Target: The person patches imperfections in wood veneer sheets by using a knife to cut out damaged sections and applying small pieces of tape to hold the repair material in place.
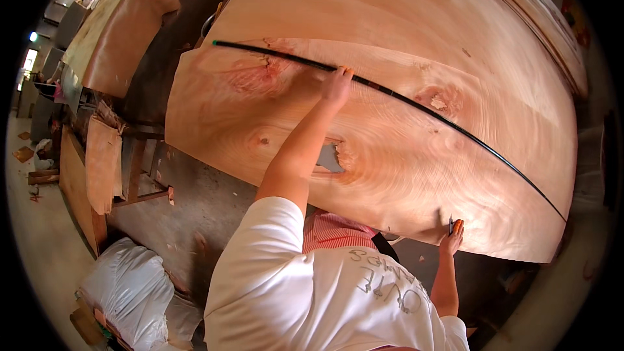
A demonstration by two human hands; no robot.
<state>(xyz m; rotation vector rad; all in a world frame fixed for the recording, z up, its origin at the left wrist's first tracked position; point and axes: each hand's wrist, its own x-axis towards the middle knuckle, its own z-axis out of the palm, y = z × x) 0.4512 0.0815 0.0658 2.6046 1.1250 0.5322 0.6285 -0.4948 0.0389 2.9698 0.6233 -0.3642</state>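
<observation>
A big sheet of reddish wood veneer (396,156) lies flat in front of me, with knots and a ragged hole (329,157) near its middle. A long thin black straightedge (422,107) runs across it from upper left to lower right. My left hand (338,84) reaches out and presses down on the straightedge near its middle. At the sheet's near edge, close to the lower right end of the straightedge, my right hand (452,235) grips a small cutter with an orange handle (452,224).
More veneer sheets lie under this one and spread to the upper right (520,6). Another pile of veneer (123,26) drapes over a bench at upper left. Wooden frames (97,169) and a white plastic sack (127,286) stand on the concrete floor to my left.
</observation>
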